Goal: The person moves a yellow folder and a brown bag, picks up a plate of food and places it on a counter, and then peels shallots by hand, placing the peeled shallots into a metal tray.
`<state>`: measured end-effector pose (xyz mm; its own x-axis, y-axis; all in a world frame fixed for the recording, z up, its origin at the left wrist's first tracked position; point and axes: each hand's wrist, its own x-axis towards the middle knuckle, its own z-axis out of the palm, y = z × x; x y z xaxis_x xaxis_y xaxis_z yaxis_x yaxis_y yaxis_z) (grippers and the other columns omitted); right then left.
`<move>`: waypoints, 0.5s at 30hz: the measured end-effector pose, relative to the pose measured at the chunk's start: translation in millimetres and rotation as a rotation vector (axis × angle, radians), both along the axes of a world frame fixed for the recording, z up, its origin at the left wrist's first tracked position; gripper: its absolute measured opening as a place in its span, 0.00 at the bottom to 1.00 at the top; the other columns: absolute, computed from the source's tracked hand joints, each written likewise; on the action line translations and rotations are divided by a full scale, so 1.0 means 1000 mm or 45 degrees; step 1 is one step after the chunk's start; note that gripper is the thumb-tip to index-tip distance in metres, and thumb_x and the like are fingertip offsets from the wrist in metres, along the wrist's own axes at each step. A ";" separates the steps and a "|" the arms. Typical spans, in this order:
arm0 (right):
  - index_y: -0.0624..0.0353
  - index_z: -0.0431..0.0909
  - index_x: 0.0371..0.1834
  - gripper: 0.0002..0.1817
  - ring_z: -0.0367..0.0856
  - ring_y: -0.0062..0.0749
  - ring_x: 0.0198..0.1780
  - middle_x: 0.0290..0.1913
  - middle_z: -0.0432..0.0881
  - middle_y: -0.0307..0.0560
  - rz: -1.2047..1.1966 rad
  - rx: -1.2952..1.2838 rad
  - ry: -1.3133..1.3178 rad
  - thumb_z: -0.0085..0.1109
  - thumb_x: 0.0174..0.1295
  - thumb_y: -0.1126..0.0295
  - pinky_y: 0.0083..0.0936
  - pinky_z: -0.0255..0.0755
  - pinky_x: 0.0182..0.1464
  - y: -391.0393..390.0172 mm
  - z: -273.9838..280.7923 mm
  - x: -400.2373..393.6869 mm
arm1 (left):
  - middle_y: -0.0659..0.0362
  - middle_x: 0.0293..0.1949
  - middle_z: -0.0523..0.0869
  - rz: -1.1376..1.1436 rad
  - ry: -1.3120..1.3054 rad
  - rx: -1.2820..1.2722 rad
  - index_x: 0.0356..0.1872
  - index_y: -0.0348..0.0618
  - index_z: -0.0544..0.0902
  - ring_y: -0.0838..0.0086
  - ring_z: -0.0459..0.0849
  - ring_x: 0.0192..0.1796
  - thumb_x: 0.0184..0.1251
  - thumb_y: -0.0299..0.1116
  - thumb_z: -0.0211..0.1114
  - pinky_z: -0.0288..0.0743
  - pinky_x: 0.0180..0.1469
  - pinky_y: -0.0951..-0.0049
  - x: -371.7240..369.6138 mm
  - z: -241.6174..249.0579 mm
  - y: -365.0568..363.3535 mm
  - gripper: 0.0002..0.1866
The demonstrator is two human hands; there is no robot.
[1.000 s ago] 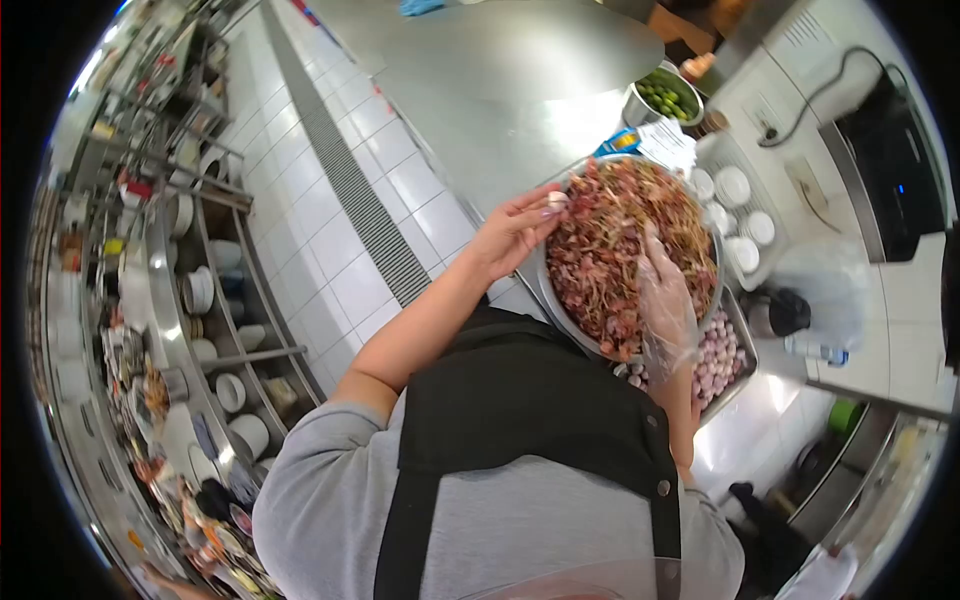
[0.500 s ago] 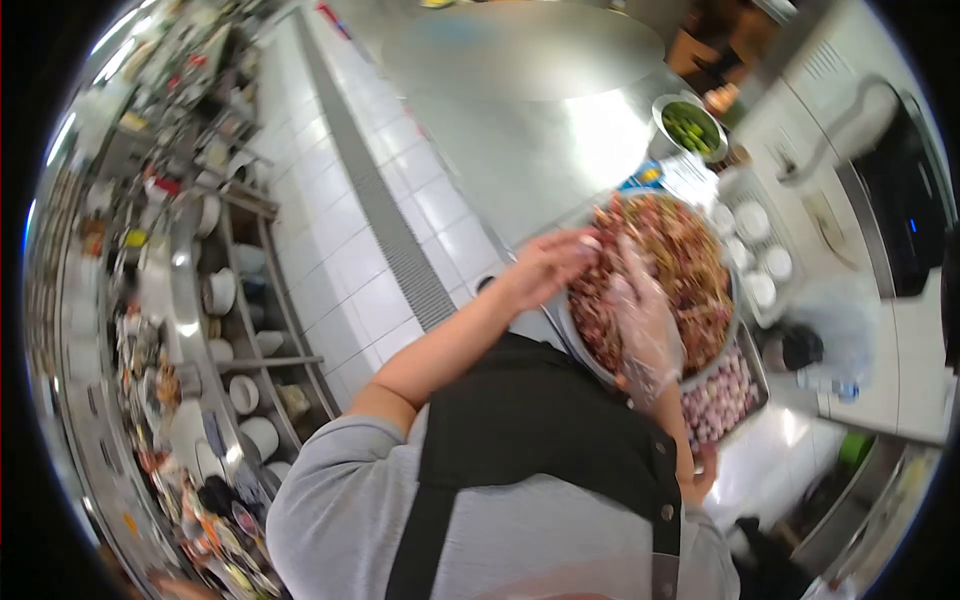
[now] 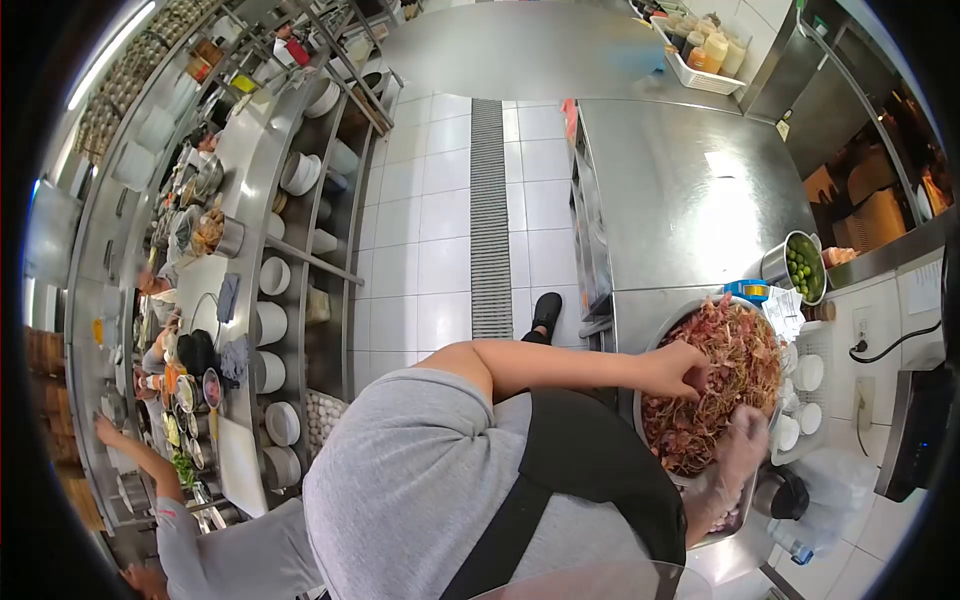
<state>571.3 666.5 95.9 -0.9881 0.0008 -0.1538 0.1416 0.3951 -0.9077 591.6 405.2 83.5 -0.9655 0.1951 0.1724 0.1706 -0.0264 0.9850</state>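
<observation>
A large round metal bowl [image 3: 641,425] is heaped with reddish and brown shredded food [image 3: 725,345], possibly meat. My bare left hand [image 3: 683,370] reaches over the left side of the heap, its fingers curled in and touching the shreds. Whatever those fingers pinch is too small to make out. A clear plastic glove covers my right hand [image 3: 743,438], which is at the near right part of the heap with fingers bent together; what they hold is hidden. Under the bowl's near edge, a tray [image 3: 748,505] with small pale pinkish pieces partly shows.
Beyond the bowl stand a metal pot [image 3: 775,266] of green pieces and a blue item [image 3: 747,290] beside a white packet [image 3: 783,315]. White cups [image 3: 808,373] line the right. Steel counter [image 3: 660,200] extends ahead. Another person [image 3: 230,545] works at lower left, near shelves of dishes.
The view has turned, so the bowl now appears lower and farther right. My right hand has drawn back from the heap's middle to its near right side; my left hand has lowered onto the shreds.
</observation>
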 end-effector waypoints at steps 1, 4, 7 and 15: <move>0.62 0.77 0.43 0.07 0.72 0.23 0.37 0.37 0.77 0.38 -0.145 0.028 -0.060 0.59 0.68 0.71 0.21 0.68 0.43 0.004 0.032 0.010 | 0.49 0.34 0.89 -0.134 0.082 -0.361 0.40 0.35 0.85 0.62 0.89 0.38 0.49 0.24 0.73 0.84 0.40 0.63 -0.003 -0.005 -0.006 0.14; 0.68 0.76 0.44 0.16 0.75 0.36 0.41 0.39 0.77 0.48 -0.209 0.588 0.076 0.56 0.69 0.62 0.33 0.70 0.48 0.065 0.076 0.029 | 0.44 0.31 0.87 -0.380 0.155 -0.993 0.34 0.34 0.86 0.50 0.88 0.38 0.47 0.24 0.70 0.83 0.38 0.55 0.000 -0.017 -0.010 0.11; 0.71 0.76 0.51 0.22 0.77 0.43 0.49 0.50 0.80 0.58 -0.226 0.984 -0.119 0.53 0.70 0.58 0.36 0.70 0.56 0.141 0.054 0.044 | 0.43 0.32 0.88 -0.625 0.165 -1.381 0.33 0.32 0.87 0.48 0.88 0.39 0.47 0.22 0.68 0.82 0.36 0.52 0.002 -0.014 -0.002 0.10; 0.70 0.75 0.56 0.23 0.77 0.45 0.53 0.54 0.79 0.60 -0.152 1.352 -0.282 0.53 0.69 0.59 0.36 0.69 0.59 0.209 -0.045 0.097 | 0.48 0.43 0.89 -0.696 0.130 -1.598 0.55 0.32 0.82 0.54 0.89 0.42 0.56 0.22 0.67 0.81 0.33 0.55 0.003 -0.053 0.045 0.22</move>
<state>668.4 875.7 50.7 -0.9232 0.3322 -0.1931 0.3493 0.9350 -0.0617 595.0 450.3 30.7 -0.7099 0.6194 -0.3353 0.4991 0.7783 0.3810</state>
